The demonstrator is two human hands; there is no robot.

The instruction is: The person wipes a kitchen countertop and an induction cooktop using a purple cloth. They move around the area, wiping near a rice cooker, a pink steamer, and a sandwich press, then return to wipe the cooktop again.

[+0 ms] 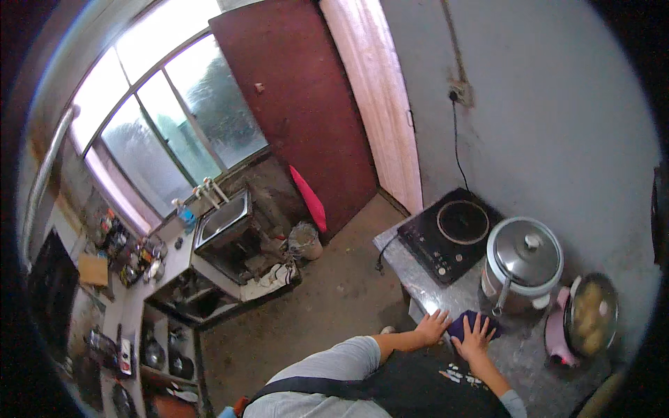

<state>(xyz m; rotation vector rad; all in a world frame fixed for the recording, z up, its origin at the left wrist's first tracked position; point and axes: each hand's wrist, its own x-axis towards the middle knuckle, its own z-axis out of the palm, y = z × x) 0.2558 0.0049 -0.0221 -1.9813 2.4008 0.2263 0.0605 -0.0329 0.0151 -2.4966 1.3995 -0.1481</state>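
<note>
My right hand (474, 339) lies flat with its fingers spread on a dark purple cloth (460, 326), pressing it against the grey metal-topped table (418, 292). Just to the left, my left hand (433, 328) rests palm down near the table's edge, its fingertips close to the cloth. Whether they touch the cloth I cannot tell. Beyond the hands sits a black induction cooktop (449, 235). A rice cooker with a metal lid (525, 256) stands behind the cloth to the right.
A pink electric pot (559, 329) with a glass lid and yellowish food stands at the right. The cooktop's cord runs to a wall socket (462, 94). Across the room are a sink (222, 217), a cluttered counter (177, 256), a bin (304, 243) and a dark red door (308, 115).
</note>
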